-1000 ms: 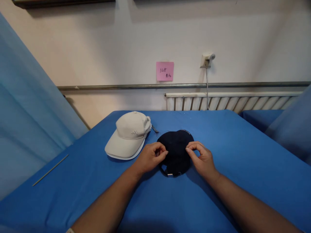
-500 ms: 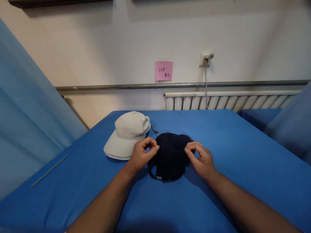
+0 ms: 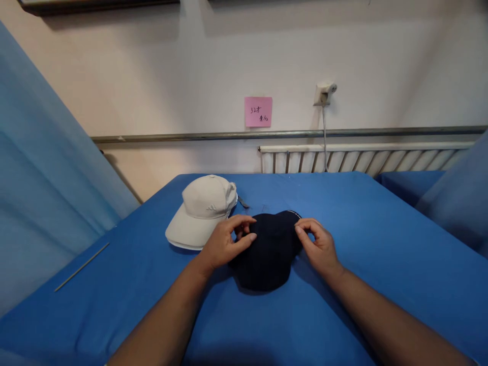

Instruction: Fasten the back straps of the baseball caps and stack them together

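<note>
A black baseball cap (image 3: pixel 269 254) is at the middle of the blue-covered table, its rounded crown toward me and a brim edge with small white marks at the upper right. My right hand (image 3: pixel 318 244) pinches the cap's right side between thumb and index finger. At the left side of the cap is my left hand (image 3: pixel 229 241), thumb and index finger apart, their tips against or just in front of the fabric. Close behind that hand sits a white baseball cap (image 3: pixel 204 206), brim toward the left, with a small logo and a dark strap end at its back.
A thin stick (image 3: pixel 82 267) lies on the blue cloth (image 3: pixel 381 244) at the left. Blue curtains (image 3: pixel 49 152) hang at both sides. Behind the table are a radiator (image 3: pixel 358 157), a metal pipe (image 3: pixel 213 136), a pink note (image 3: pixel 258 112) and a plugged-in wall socket (image 3: pixel 323 95).
The black cap has tilted, so its back strap and buckle no longer show and its lower edge sits slightly nearer me. My left thumb and index finger have spread apart.
</note>
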Demonstrator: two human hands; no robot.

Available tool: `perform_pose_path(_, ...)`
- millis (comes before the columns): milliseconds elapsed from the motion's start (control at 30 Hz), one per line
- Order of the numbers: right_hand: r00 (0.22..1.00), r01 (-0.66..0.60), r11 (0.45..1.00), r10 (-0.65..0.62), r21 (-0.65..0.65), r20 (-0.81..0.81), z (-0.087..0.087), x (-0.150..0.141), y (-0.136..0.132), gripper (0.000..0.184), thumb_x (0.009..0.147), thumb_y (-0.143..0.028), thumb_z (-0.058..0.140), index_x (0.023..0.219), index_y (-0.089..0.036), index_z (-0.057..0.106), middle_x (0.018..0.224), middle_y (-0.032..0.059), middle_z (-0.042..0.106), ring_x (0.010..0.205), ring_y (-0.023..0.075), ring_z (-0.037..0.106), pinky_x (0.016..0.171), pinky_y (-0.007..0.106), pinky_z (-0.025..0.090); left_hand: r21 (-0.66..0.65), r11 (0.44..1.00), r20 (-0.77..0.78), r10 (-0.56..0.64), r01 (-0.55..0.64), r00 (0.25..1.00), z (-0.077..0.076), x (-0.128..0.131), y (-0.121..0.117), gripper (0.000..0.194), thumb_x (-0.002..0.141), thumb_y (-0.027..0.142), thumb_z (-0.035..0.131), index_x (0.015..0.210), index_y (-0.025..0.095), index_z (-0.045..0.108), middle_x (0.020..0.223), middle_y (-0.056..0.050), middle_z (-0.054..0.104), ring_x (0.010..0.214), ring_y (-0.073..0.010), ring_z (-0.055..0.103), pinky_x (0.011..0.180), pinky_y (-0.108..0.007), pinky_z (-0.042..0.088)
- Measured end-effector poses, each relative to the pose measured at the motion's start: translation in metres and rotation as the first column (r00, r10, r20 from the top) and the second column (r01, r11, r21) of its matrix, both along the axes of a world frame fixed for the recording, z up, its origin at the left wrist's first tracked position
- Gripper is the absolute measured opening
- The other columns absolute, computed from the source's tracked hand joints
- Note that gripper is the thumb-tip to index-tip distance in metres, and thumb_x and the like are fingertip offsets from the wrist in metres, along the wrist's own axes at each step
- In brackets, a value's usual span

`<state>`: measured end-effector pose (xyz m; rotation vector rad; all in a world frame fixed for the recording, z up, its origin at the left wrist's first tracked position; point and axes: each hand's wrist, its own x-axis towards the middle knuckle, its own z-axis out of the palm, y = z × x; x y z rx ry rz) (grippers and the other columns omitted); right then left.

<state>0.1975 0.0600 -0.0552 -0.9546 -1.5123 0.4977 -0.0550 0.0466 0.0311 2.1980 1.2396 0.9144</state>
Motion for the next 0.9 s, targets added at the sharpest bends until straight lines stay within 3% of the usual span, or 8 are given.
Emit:
perform_pose_path(67,0.991,0.106,0.990,-0.113,-0.098,-0.070,-0.012,0.008,0.015,0.015,0.086,-0.033,0.055,0.084,-0.020,0.062,0.096,0.0066,0.065,0.089,0.0191,0.061,0.080,0.034,0.049,0.026,1.000,-0.068,0.001,0.001,0.998,0.000,0.007,-0.002,0.031,0.083,0.039,0.062,0.108,0.022,0.064,0.088,-0.003,0.061,0.079,-0.0163,0.057,0.072,-0.029,0.046)
perform_pose_path(167,0.964,0.222,0.918,-0.257,-0.328,-0.067,-0.032,0.022,0.042,0.022,0.082,-0.038,0.057,0.090,-0.019,0.064,0.097,0.0090,0.068,0.089,0.0222,0.064,0.084,0.039,0.050,0.049,0.998,-0.143,0.035,-0.028,0.989,0.003,0.015,-0.003,0.026,0.083,0.041,0.061,0.099,0.021,0.066,0.087,-0.003,0.062,0.079,-0.0169,0.058,0.073,-0.029,0.046)
perform_pose_path(233,0.966,0.215,0.876,-0.257,-0.431,-0.039,-0.043,0.030,0.056,0.025,0.078,-0.038,0.062,0.094,-0.018,0.065,0.097,0.0108,0.070,0.092,0.0244,0.066,0.088,0.043,0.049,0.046,0.998,-0.170,0.049,-0.041,0.984,0.004,0.016,-0.003,0.021,0.085,0.039,0.059,0.092,0.020,0.066,0.084,-0.003,0.063,0.077,-0.0162,0.058,0.071,-0.028,0.045)
perform_pose_path(333,0.981,0.116,0.857,-0.177,-0.502,-0.075,-0.052,0.034,0.068,0.033,0.076,-0.036,0.066,0.103,-0.017,0.064,0.098,0.0125,0.072,0.091,0.0256,0.068,0.083,0.042,0.051,0.024,0.999,-0.217,0.052,-0.048,0.975,0.005,0.016,-0.002,0.019,0.086,0.037,0.056,0.084,0.019,0.064,0.081,-0.002,0.063,0.073,-0.0154,0.057,0.067,-0.027,0.043)
perform_pose_path(433,0.988,0.048,0.841,-0.119,-0.538,-0.098,-0.054,0.033,0.073,0.039,0.077,-0.036,0.065,0.109,-0.014,0.063,0.093,0.0124,0.073,0.086,0.0244,0.069,0.078,0.038,0.053,0.028,0.996,-0.267,0.093,-0.088,0.959,0.006,0.014,-0.004,0.024,0.089,0.039,0.053,0.080,0.019,0.061,0.079,-0.002,0.063,0.071,-0.0157,0.057,0.064,-0.027,0.040)
perform_pose_path(600,0.994,0.055,0.850,-0.094,-0.525,-0.048,-0.057,0.032,0.075,0.037,0.080,-0.038,0.063,0.109,-0.014,0.063,0.088,0.0094,0.073,0.083,0.0215,0.069,0.076,0.035,0.053,-0.008,0.988,-0.277,0.148,-0.156,0.950,0.011,0.011,-0.013,0.021,0.087,0.039,0.054,0.094,0.021,0.060,0.083,-0.002,0.065,0.070,-0.0164,0.058,0.062,-0.027,0.041)
perform_pose_path(900,0.996,0.089,0.869,-0.083,-0.487,0.035,-0.059,0.034,0.072,0.030,0.080,-0.037,0.061,0.101,-0.016,0.066,0.081,0.0064,0.071,0.075,0.0192,0.067,0.070,0.032,0.051,-0.117,0.992,-0.426,0.001,-0.056,0.905,0.015,0.009,-0.013,0.022,0.076,0.018,0.055,0.096,0.020,0.062,0.087,-0.004,0.067,0.073,-0.0176,0.060,0.064,-0.027,0.044)
